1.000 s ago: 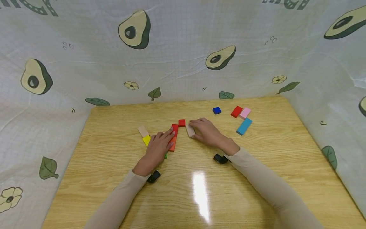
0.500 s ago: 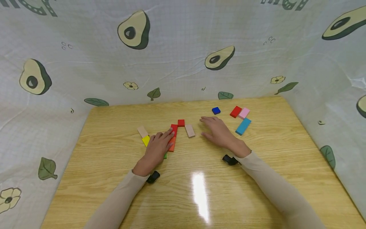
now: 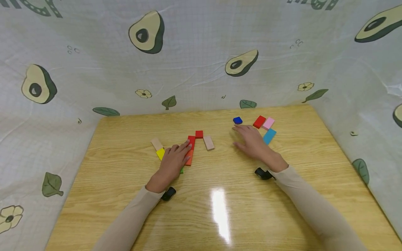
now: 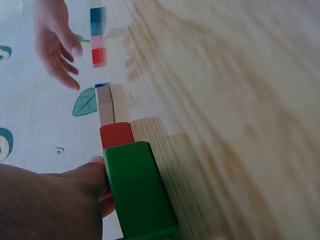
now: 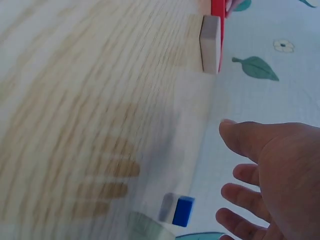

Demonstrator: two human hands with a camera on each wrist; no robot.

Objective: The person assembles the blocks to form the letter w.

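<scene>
Your right hand [image 3: 252,142], fingers spread and holding nothing, hovers with its fingertips just short of the small blue block [image 3: 237,120], far closer than your left hand [image 3: 173,161].

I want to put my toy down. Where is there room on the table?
The near half of the table, in front of both sleeves, is bare. Crowded spots: the block row under the left hand, and the blocks by the right hand.

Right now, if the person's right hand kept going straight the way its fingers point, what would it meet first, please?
Most likely the small dark blue block. The right hand is open and empty, and its fingertips point toward that block with only bare table between. The red block lies off to the side. Depth is uncertain.
</scene>
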